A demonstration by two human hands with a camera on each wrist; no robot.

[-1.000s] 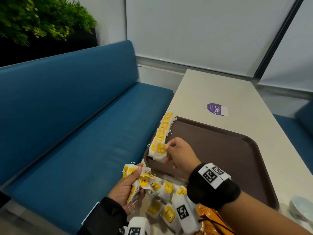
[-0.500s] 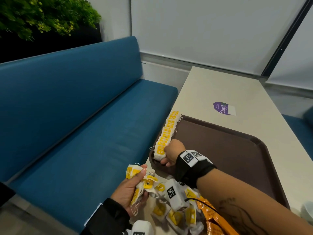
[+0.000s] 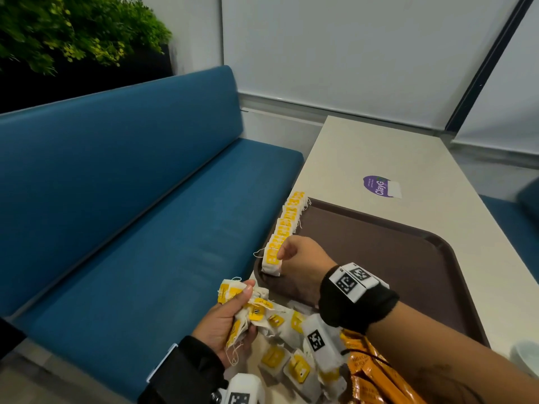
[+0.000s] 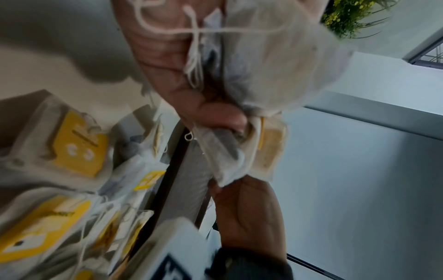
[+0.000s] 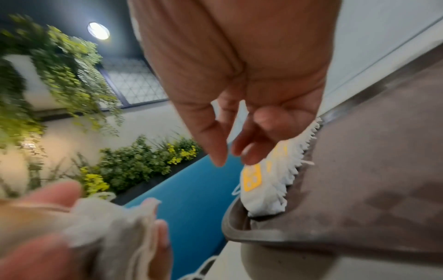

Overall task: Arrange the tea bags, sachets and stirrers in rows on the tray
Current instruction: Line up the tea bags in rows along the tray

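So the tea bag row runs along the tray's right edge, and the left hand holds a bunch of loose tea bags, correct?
Not quite: the row of tea bags stands along the left edge of the brown tray, on the side of the blue bench, as the head view shows. The rest holds: the left hand grips a bunch of loose tea bags.

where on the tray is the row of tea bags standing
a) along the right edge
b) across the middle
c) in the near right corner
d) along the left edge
d: the row of tea bags runs along the left rim of the brown tray, by the blue bench side.
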